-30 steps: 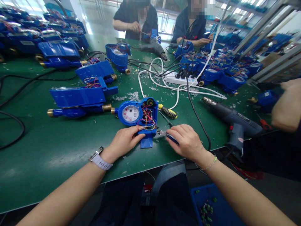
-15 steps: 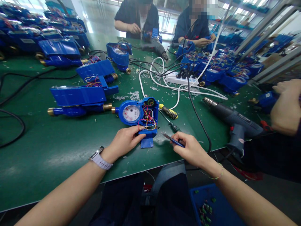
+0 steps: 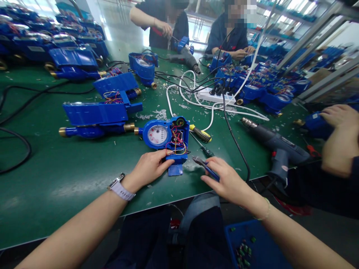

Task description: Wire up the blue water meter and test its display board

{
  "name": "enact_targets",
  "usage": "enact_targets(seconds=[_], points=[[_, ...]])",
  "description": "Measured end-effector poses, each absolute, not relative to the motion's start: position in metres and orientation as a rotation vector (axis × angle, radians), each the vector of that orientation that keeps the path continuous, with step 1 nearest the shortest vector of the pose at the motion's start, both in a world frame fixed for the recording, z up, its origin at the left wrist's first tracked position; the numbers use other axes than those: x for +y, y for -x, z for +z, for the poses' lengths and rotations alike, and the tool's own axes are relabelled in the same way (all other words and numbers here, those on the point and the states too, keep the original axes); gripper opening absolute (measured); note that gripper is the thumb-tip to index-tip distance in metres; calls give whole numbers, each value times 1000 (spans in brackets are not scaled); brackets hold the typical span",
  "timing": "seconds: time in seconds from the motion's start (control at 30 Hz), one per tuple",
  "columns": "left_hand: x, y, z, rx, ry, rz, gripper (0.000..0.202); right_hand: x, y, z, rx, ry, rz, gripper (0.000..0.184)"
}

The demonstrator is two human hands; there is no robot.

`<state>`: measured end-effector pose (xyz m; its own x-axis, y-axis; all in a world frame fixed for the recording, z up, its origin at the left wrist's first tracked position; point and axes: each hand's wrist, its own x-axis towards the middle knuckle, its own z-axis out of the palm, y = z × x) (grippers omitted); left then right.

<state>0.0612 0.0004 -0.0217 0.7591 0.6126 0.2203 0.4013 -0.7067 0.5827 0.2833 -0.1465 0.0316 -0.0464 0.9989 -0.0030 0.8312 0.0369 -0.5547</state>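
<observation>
A blue water meter (image 3: 145, 138) with a round dial lies face up in front of me, its wiring compartment uncovered. Red, yellow and white wires run from the compartment to a blue cover piece (image 3: 176, 160) at its near side. My left hand (image 3: 153, 166) pinches that cover piece at the left end between thumb and forefinger, close to the wires. To the right, my right hand (image 3: 224, 177) holds blue-handled cutting pliers (image 3: 199, 161) loosely just above the table, jaws pointing left toward the cover piece. The fingers lie over the handles and the thumb is apart from them.
A yellow-black screwdriver (image 3: 202, 133) and a dark-handled one (image 3: 206, 150) lie beyond the pliers. A heat gun (image 3: 276, 140) lies at right, near a co-worker's hand (image 3: 339, 123). Other meters (image 3: 95, 114), a white power strip (image 3: 215, 95) and cables surround the spot.
My right hand has loosened and spread its fingers around the pliers, which have turned so both jaws show. My left hand stays on the cover piece.
</observation>
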Motion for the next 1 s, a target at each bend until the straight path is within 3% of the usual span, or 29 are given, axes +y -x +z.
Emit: enact_targets(seconds=[0.1, 0.2, 0.3, 0.8, 1.0], points=[[0, -61, -22, 749, -2442, 557, 24, -144, -286, 27, -2224, 1872, 50, 15], [1, -61, -23, 727, -2458, 588, 23, -141, -288, 26, -2358, 1822, -161, 35], [2, -61, -24, 720, -2464, 603, 22, -137, -288, 29, -2438, 1815, -266, 38], [3, -60, -25, 705, -2454, 590, 23, -124, -290, 39, -2594, 1720, -475, 19], [1, -60, -24, 712, -2459, 598, 22, -142, -282, 28, -2627, 1566, -76, 22]])
